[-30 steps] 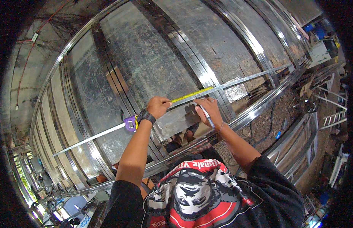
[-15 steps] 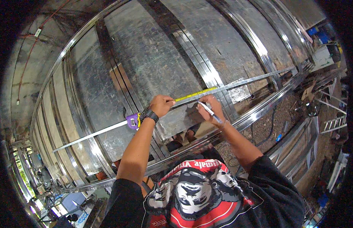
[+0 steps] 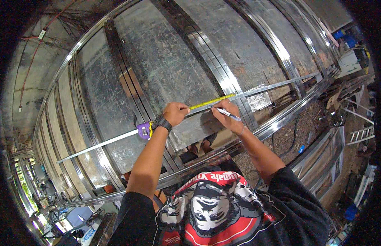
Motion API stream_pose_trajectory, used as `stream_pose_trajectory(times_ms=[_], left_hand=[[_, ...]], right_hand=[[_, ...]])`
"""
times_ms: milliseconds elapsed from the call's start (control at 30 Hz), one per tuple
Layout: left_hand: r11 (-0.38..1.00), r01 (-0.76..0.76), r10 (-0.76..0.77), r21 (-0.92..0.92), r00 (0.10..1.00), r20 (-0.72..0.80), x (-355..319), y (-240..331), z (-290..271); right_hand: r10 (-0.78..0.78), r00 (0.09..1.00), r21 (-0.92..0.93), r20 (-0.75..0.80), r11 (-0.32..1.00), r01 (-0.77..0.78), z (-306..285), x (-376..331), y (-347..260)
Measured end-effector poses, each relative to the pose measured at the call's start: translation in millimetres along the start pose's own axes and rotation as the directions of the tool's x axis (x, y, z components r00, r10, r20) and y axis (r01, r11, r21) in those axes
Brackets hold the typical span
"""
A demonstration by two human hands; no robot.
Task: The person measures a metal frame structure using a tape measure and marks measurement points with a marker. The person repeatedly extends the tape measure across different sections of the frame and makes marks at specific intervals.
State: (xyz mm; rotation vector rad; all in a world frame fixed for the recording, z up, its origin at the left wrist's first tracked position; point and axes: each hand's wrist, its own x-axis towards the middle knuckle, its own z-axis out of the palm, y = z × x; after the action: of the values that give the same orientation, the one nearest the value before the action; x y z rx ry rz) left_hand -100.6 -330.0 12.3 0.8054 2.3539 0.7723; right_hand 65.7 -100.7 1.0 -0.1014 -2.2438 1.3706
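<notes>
The person's left hand [image 3: 175, 114] pinches the yellow tape blade [image 3: 211, 101] with thumb and fingers, pressing near the long metal bar [image 3: 272, 87] that runs beneath both hands. Left of that hand, just beside its wrist watch [image 3: 162, 122], sits the purple tape case [image 3: 145, 130]. The blade stretches rightward from the left fingertips, passing just beyond the right hand [image 3: 228, 116], which is closed around a white marker [image 3: 230, 115]. The marker's tip points left toward the left hand, at the bar's near edge; contact cannot be told. Metal crosspieces [image 3: 213, 61] extend away beyond both hands.
</notes>
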Motion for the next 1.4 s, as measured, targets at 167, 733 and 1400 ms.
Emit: stream_pose_trajectory(times_ms=[167, 733, 1400], left_hand=[[1.000, 0.013, -0.013, -0.002, 1.000, 0.004, 0.2, -1.3, 0.5], [0.997, 0.053, -0.052, -0.059, 0.998, 0.032, -0.9, 5.6, -3.3], [1.000, -0.004, 0.004, -0.027, 1.000, 0.008, 1.0, -0.3, 1.5]], right_hand=[[0.041, 0.998, -0.026, 0.037, 0.999, -0.040, 1.1, 1.0, -4.0], [0.088, 0.996, 0.067, 0.002, 0.994, -0.088, -0.7, -0.3, -11.3], [0.008, 0.996, -0.016, 0.084, 1.000, -0.006, 20.6, 4.9, -16.1]])
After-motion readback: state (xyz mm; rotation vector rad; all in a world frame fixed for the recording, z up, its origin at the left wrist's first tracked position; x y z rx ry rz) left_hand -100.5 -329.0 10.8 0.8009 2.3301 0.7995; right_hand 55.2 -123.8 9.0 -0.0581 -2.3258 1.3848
